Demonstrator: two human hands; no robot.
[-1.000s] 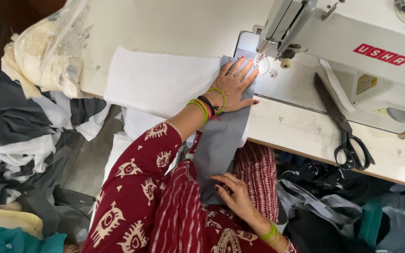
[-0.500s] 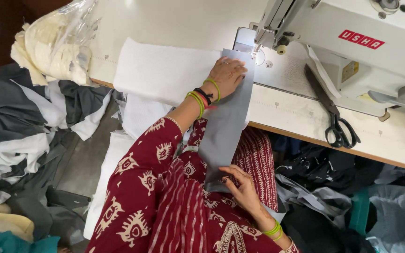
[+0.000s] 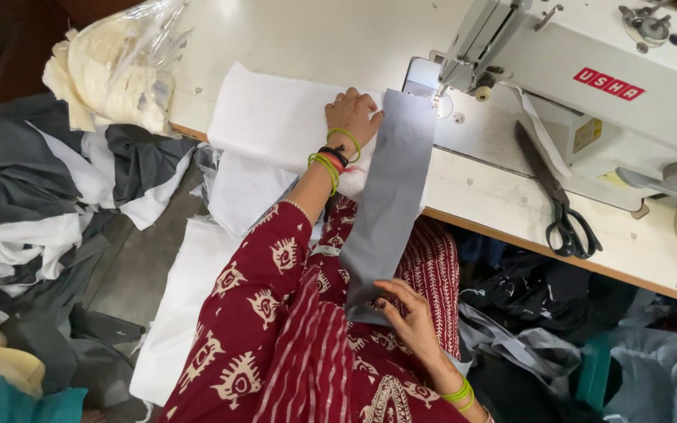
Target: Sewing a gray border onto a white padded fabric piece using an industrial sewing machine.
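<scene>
A long grey fabric strip (image 3: 389, 196) runs from my lap up onto the sewing table, its top end beside the needle of the white sewing machine (image 3: 589, 86). My left hand (image 3: 352, 115) rests flat on the white fabric (image 3: 272, 117) at the strip's upper left edge, fingers touching the grey cloth. My right hand (image 3: 409, 313) pinches the strip's lower end over my lap. Bangles ring both wrists.
Black scissors (image 3: 562, 211) lie on the table right of the strip. A plastic-wrapped cream bundle (image 3: 111, 70) sits at the table's left end. Grey, white and black cloth pieces (image 3: 41, 204) pile on the floor to the left; dark cloth heaps under the table at right.
My left hand slid left off the grey strip near the needle onto the white fabric. The strip now lies straighter and longer between both hands.
</scene>
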